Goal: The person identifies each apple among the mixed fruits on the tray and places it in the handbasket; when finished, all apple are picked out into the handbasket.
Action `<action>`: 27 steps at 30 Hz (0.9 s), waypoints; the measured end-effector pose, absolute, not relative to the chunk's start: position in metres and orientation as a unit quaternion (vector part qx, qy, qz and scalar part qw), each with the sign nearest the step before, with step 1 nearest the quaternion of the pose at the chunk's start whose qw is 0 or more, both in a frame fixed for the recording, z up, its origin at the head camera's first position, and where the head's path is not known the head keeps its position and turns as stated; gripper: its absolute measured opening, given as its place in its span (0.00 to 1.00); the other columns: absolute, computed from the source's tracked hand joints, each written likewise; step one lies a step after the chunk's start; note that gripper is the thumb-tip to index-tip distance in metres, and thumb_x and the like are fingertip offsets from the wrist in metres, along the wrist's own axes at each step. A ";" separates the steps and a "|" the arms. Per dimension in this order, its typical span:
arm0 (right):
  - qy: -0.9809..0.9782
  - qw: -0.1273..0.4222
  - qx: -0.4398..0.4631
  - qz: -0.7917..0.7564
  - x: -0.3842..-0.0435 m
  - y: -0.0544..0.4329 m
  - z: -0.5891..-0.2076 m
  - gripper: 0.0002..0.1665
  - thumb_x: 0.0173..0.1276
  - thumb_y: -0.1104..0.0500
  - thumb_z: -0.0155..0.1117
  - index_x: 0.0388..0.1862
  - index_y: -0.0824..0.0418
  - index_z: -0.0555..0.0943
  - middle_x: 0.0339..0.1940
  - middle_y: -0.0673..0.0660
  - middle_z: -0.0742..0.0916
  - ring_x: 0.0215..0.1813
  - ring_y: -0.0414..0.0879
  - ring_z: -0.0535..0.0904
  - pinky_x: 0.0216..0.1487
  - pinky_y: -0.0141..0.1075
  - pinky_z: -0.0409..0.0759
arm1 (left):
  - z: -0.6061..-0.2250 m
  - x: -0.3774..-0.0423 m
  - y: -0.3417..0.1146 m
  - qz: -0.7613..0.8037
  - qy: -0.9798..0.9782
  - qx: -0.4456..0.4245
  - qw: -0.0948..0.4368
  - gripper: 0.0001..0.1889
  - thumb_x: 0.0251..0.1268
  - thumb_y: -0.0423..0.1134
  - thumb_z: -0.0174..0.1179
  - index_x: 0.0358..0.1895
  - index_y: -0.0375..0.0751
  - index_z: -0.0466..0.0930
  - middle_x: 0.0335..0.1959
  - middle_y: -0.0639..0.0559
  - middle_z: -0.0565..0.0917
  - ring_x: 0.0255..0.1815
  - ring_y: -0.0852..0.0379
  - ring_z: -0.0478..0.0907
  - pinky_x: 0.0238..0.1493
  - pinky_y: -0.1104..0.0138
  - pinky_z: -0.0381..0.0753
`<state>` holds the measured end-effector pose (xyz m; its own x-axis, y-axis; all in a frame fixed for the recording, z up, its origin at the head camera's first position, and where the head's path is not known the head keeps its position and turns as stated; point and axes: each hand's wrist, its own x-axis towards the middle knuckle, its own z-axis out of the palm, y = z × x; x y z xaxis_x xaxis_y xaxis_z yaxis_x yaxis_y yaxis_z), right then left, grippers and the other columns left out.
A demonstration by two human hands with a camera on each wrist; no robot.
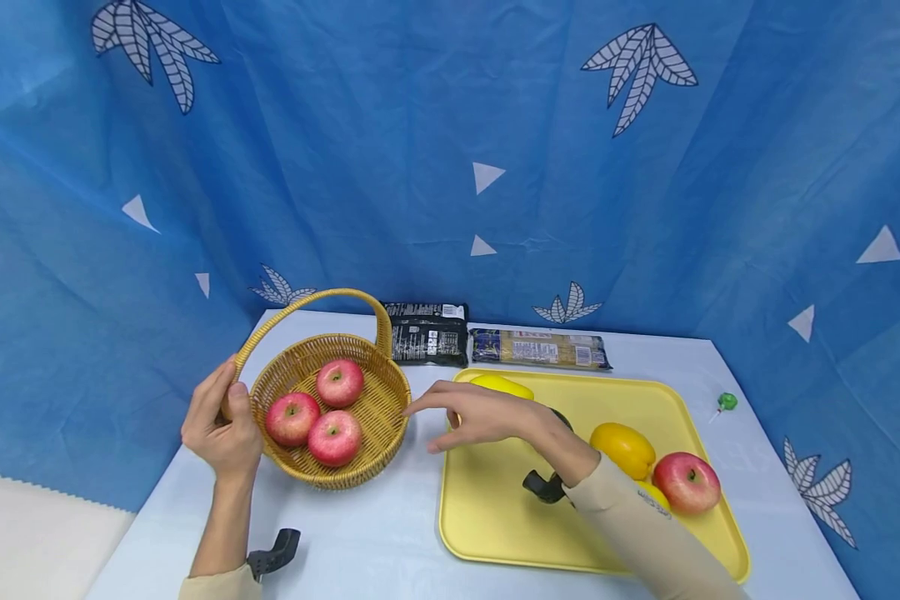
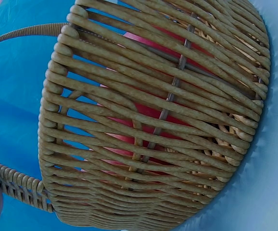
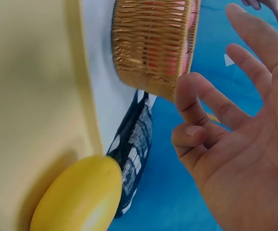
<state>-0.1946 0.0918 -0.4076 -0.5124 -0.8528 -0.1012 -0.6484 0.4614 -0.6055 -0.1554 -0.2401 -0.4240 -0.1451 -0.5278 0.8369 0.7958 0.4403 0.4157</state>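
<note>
A round wicker basket (image 1: 330, 481) stands on the left part of the table with three red apples (image 1: 335, 437) inside. My left hand (image 1: 225, 433) grips the left side of its tall handle (image 1: 384, 333), fingers and thumb wrapped round it. The left wrist view is filled by the woven wall (image 2: 148, 110), with red showing through the gaps. My right hand (image 1: 487, 412) is held over the left edge of the yellow tray (image 1: 510, 525), palm bare and fingers loosely bent. Its fingertips reach close to the basket's right rim, holding nothing.
On the tray are several yellow fruits (image 1: 622, 450) and a large red apple (image 1: 687, 482). Behind lie a black printed packet (image 1: 426, 335) and a long pasta-like packet (image 1: 540, 349). A green lollipop (image 1: 727, 402) lies at the right. A blue curtain (image 1: 390, 167) encloses the table.
</note>
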 end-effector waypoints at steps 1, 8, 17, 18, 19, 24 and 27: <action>0.832 0.203 -0.448 -0.255 -0.194 0.094 -0.408 0.33 0.68 0.39 0.67 0.71 0.38 0.73 0.61 0.43 0.77 0.37 0.39 0.77 0.39 0.30 0.79 | -0.424 -0.155 -0.240 -0.515 -0.555 -0.121 0.643 0.18 0.64 0.39 0.69 0.40 0.21 0.86 0.42 0.35 0.89 0.45 0.52 0.87 0.51 0.72 0.83; 0.842 0.220 -0.425 -0.249 -0.193 0.111 -0.410 0.31 0.67 0.38 0.67 0.69 0.29 0.71 0.61 0.41 0.76 0.38 0.37 0.77 0.38 0.32 0.79 | -0.428 -0.158 -0.243 -0.514 -0.552 -0.127 0.645 0.18 0.63 0.39 0.69 0.40 0.21 0.86 0.41 0.35 0.88 0.45 0.49 0.87 0.51 0.71 0.83; 0.849 0.224 -0.400 -0.264 -0.190 0.134 -0.412 0.36 0.66 0.39 0.69 0.72 0.34 0.70 0.58 0.39 0.77 0.36 0.39 0.77 0.36 0.34 0.78 | -0.427 -0.157 -0.241 -0.516 -0.548 -0.127 0.646 0.18 0.63 0.39 0.69 0.40 0.21 0.86 0.41 0.35 0.89 0.45 0.49 0.87 0.51 0.70 0.83; 0.849 0.225 -0.396 -0.266 -0.190 0.137 -0.411 0.36 0.66 0.39 0.69 0.72 0.34 0.70 0.59 0.39 0.77 0.36 0.39 0.77 0.36 0.34 0.79 | -0.426 -0.157 -0.241 -0.514 -0.549 -0.125 0.647 0.18 0.63 0.39 0.69 0.40 0.21 0.86 0.41 0.35 0.89 0.45 0.49 0.87 0.51 0.70 0.83; 0.850 0.226 -0.393 -0.267 -0.190 0.139 -0.411 0.36 0.66 0.39 0.69 0.72 0.33 0.70 0.59 0.38 0.77 0.37 0.39 0.77 0.36 0.34 0.79 | -0.425 -0.156 -0.241 -0.514 -0.550 -0.124 0.647 0.18 0.63 0.39 0.69 0.40 0.21 0.86 0.41 0.35 0.89 0.45 0.49 0.87 0.51 0.70 0.83; 0.855 0.224 -0.385 -0.266 -0.190 0.150 -0.411 0.36 0.66 0.38 0.68 0.72 0.35 0.70 0.58 0.37 0.78 0.37 0.40 0.77 0.37 0.35 0.79 | -0.424 -0.155 -0.240 -0.516 -0.549 -0.123 0.646 0.17 0.63 0.38 0.69 0.40 0.20 0.86 0.42 0.36 0.89 0.46 0.51 0.87 0.51 0.71 0.83; 0.859 0.223 -0.380 -0.261 -0.189 0.156 -0.411 0.36 0.66 0.37 0.68 0.71 0.35 0.70 0.58 0.37 0.78 0.37 0.39 0.77 0.38 0.35 0.79 | -0.424 -0.154 -0.240 -0.521 -0.547 -0.127 0.643 0.17 0.63 0.38 0.69 0.40 0.20 0.85 0.42 0.36 0.89 0.46 0.51 0.87 0.52 0.71 0.83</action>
<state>-0.1887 0.1560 -0.4108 -0.6118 -0.7692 -0.1844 -0.5372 0.5752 -0.6170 -0.1545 -0.2396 -0.4242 -0.1414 -0.5306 0.8357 0.8082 0.4257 0.4070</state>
